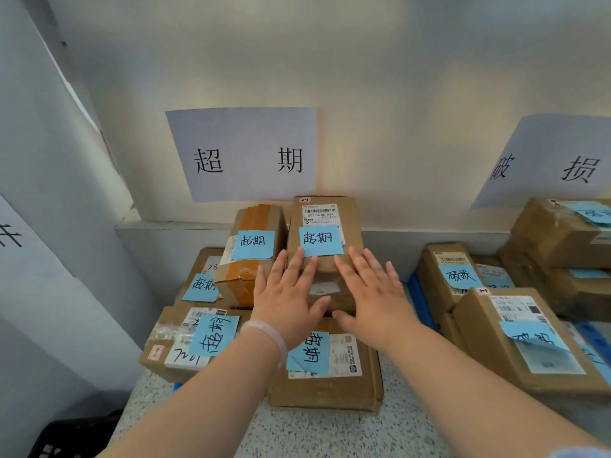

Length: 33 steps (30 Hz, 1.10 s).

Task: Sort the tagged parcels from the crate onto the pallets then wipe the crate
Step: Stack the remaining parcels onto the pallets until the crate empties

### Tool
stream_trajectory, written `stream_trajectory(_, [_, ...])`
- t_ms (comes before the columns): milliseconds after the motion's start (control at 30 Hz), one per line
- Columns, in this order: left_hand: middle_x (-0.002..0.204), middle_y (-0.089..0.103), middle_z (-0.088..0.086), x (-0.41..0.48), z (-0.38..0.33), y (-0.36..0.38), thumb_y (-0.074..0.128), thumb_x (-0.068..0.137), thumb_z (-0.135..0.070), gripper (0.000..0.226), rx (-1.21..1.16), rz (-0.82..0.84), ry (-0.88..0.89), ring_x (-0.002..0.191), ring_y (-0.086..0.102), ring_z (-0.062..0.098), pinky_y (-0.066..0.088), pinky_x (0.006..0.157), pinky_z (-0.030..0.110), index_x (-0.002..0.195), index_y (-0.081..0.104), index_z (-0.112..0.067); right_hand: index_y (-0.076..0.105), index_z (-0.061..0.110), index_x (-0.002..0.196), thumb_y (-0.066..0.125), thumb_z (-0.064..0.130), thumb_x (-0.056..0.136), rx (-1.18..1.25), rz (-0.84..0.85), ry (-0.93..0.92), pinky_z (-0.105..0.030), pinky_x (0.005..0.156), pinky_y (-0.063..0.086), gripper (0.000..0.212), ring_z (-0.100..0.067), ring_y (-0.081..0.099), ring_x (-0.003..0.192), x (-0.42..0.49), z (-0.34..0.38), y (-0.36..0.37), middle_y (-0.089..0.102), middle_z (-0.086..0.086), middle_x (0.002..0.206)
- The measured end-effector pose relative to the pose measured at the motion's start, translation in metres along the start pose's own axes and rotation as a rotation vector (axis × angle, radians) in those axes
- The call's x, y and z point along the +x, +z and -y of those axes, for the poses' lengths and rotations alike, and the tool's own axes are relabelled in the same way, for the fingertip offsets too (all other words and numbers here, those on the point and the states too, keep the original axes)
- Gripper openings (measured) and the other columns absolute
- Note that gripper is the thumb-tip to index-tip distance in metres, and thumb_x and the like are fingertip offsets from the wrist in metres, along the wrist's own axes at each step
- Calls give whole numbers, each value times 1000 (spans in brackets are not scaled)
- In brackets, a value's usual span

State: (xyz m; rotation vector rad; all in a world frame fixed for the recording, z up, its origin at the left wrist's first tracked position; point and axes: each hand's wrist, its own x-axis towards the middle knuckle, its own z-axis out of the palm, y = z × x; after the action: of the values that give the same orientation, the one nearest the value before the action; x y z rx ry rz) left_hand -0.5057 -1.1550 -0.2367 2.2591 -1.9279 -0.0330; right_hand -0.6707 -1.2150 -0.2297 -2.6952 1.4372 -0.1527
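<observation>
both hands flat on the top 超期 parcel

a white wall sign reading 超期 [244, 153] hangs above the left stack of cardboard parcels [330, 388]. a second sign, 破损 [549, 163], hangs above the right stack [482, 328]. a blue pallet edge [420, 299] shows between the stacks. the corner of a black crate [76, 434] sits at lower left. the top parcel [325, 282] lies on the left stack, just beside a taped box [261, 219]. the left hand [287, 302] and right hand [370, 292] rest palm-down on it, fingers straight and spread, gripping nothing. the left fingertips reach the lower edge of its blue tag [320, 240]. a pale bracelet [267, 335] circles the left wrist.
</observation>
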Motion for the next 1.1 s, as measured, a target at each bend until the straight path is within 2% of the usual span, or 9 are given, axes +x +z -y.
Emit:
stream_trajectory(167, [163, -21, -7, -11, -6, -6, 28, 92, -72, 81, -14, -30, 36, 149, -23, 19, -7, 121, 53, 152, -16, -41, -11, 39, 152, 52, 64, 88, 48, -40, 30, -44, 118, -15, 94, -15, -22, 147, -25, 7, -5, -20, 7, 162])
stream_trajectory(300, [162, -24, -7, -44, -28, 4, 38, 90, -72, 88, -52, -79, 169, 149, -23, 18, -8, 121, 51, 149, -22, -46, -12, 41, 152, 52, 65, 87, 74, -73, 90, -42, 121, -11, 94, -12, -23, 147, -80, 1, 4, -20, 9, 161])
stream_trajectory(400, [163, -21, -7, -62, -58, 14, 41, 89, -70, 89, -44, -53, 268, 150, -18, 19, -10, 120, 50, 149, -21, -47, -17, 42, 150, 45, 70, 85, 77, -61, 167, -39, 118, -16, 95, -10, -28, 145, -127, -10, 12, -26, 10, 160])
stream_trajectory(633, [162, -24, -7, -106, -149, 23, 42, 89, -72, 91, -38, 47, 495, 150, -20, 20, -11, 120, 51, 146, -25, -49, -20, 42, 150, 50, 76, 79, 80, -100, 412, -39, 116, -17, 105, -10, -27, 145, -230, -50, 3, -27, 9, 160])
stream_trajectory(800, [162, -24, -7, -149, -221, 20, 44, 88, -72, 92, -81, 86, 637, 150, -20, 21, -7, 121, 55, 147, -23, -50, -13, 40, 152, 52, 71, 83, 60, -87, 544, -45, 119, -13, 100, -14, -24, 147, -315, -74, -18, -20, 8, 162])
stream_trajectory(967, [163, -21, -4, -222, -311, 17, 44, 89, -71, 90, -107, 121, 761, 151, -16, 25, -2, 121, 57, 150, -19, -48, -11, 40, 152, 51, 69, 85, 36, -82, 727, -44, 119, -13, 96, -16, -23, 147, -438, -104, -28, -21, 6, 162])
stream_trajectory(1100, [165, -15, -2, -302, -392, 24, 50, 88, -66, 92, -134, 220, 898, 152, -11, 24, 1, 121, 55, 151, -16, -48, -3, 37, 155, 52, 72, 82, 13, -124, 869, -40, 117, -14, 98, -14, -17, 149, -560, -119, -37, -12, 6, 163])
